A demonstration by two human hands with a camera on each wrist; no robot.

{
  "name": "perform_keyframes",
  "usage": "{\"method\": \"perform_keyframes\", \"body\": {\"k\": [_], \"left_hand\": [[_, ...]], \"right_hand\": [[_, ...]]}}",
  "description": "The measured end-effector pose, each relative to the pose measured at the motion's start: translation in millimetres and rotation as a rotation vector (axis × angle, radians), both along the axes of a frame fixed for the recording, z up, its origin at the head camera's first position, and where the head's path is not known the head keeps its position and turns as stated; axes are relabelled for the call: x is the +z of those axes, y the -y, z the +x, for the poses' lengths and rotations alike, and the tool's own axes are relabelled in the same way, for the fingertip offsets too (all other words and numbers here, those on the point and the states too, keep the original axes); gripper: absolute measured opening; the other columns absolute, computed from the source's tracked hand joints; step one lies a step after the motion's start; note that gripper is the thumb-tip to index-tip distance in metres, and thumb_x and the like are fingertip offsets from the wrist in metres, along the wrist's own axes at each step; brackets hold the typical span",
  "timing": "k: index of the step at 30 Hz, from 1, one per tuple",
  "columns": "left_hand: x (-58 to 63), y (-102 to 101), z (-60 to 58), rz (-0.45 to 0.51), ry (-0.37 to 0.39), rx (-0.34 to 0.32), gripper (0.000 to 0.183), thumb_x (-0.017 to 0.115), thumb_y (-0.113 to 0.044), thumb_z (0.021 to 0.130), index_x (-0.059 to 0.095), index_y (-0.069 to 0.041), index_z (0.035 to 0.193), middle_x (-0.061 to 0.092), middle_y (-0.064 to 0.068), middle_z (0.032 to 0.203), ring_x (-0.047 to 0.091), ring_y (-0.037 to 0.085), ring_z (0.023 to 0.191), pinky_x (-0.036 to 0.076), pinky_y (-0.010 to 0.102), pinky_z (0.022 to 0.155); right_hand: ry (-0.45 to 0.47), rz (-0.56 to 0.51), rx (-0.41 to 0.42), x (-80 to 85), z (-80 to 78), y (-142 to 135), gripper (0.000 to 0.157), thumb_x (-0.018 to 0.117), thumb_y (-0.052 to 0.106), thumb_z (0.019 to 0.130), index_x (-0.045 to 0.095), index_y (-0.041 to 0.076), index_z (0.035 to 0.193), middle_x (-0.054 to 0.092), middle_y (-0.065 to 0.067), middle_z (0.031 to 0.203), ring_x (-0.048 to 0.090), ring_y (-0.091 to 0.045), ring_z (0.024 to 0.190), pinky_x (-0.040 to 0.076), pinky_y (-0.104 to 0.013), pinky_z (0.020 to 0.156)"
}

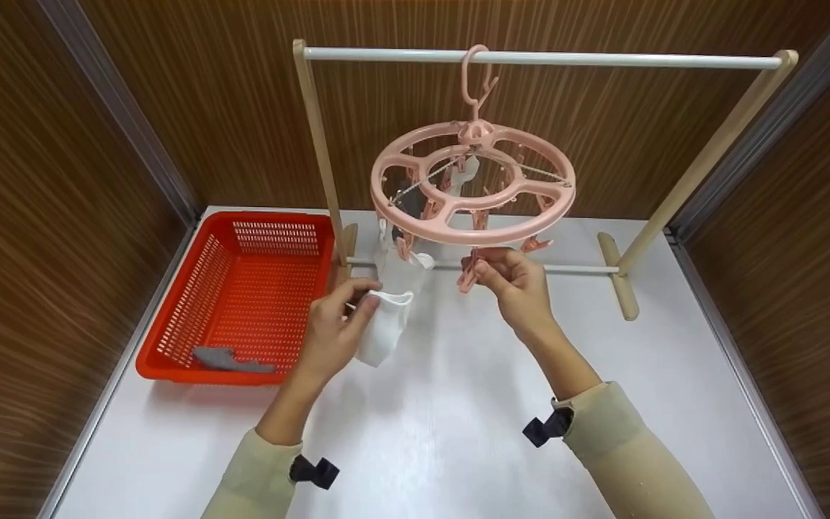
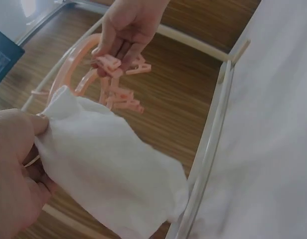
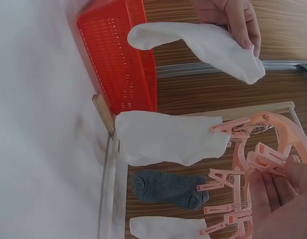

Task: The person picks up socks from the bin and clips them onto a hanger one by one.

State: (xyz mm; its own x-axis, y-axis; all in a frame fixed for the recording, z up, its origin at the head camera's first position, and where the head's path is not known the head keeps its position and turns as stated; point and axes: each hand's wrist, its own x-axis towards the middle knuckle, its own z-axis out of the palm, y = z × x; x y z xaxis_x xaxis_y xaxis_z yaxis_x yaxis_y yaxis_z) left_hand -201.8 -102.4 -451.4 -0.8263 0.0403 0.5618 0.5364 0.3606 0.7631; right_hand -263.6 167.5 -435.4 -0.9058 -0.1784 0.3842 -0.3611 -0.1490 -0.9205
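Note:
My left hand (image 1: 336,324) pinches a white sock (image 1: 385,330) by its cuff, and the sock hangs down from the fingers. At the front of a pink round clip hanger (image 1: 472,236), my right hand (image 1: 519,285) holds a pink clothespin (image 1: 468,277) between thumb and fingers. In the right wrist view another white sock (image 3: 168,137), a grey sock (image 3: 166,189) and a further white sock (image 3: 166,227) hang from the hanger's clips. The held sock is apart from the held clothespin.
The hanger hooks over the white bar (image 1: 602,60) of a wooden-legged stand. To the left, a red basket (image 1: 235,375) contains a grey sock (image 1: 231,359). Wood-grain panels (image 1: 566,101) enclose the white table (image 1: 458,432) at the back and sides.

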Motion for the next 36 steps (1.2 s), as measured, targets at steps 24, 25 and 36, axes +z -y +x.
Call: {"method": "perform_keyframes", "body": {"k": [24,25,36], "left_hand": [[-2.7,-58.8,-27.1,-0.128,0.067,-0.077,0.013,0.067,-0.014,0.095,0.069,-0.011,0.107,0.074,-0.001,0.091,0.064,0.009,0.078,0.054,0.028,0.073],[-2.7,-60.2,-28.0,-0.128,0.063,-0.082,0.013,0.067,-0.014,0.095,0.069,-0.011,0.107,0.074,-0.002,0.091,0.064,0.008,0.078,0.054,0.028,0.073],[-0.8,-71.3,-32.0,-0.115,0.1,-0.126,0.019,0.068,-0.024,0.096,0.067,-0.012,0.111,0.076,-0.005,0.091,0.067,0.005,0.081,0.057,0.027,0.077]], "right_hand": [[0.041,-0.049,-0.007,4.8,3.6,2.7,0.021,0.062,0.0,0.096,0.062,-0.016,0.109,0.074,-0.019,0.096,0.074,-0.021,0.083,0.06,-0.038,0.081],[0.041,-0.046,-0.008,4.8,3.7,2.8,0.021,0.062,0.0,0.096,0.062,-0.016,0.109,0.074,-0.018,0.096,0.074,-0.021,0.084,0.06,-0.038,0.081],[0.061,-0.038,-0.015,5.7,4.1,2.3,0.02,0.063,0.001,0.096,0.064,-0.015,0.107,0.075,-0.016,0.095,0.074,-0.02,0.087,0.06,-0.036,0.082]]}}
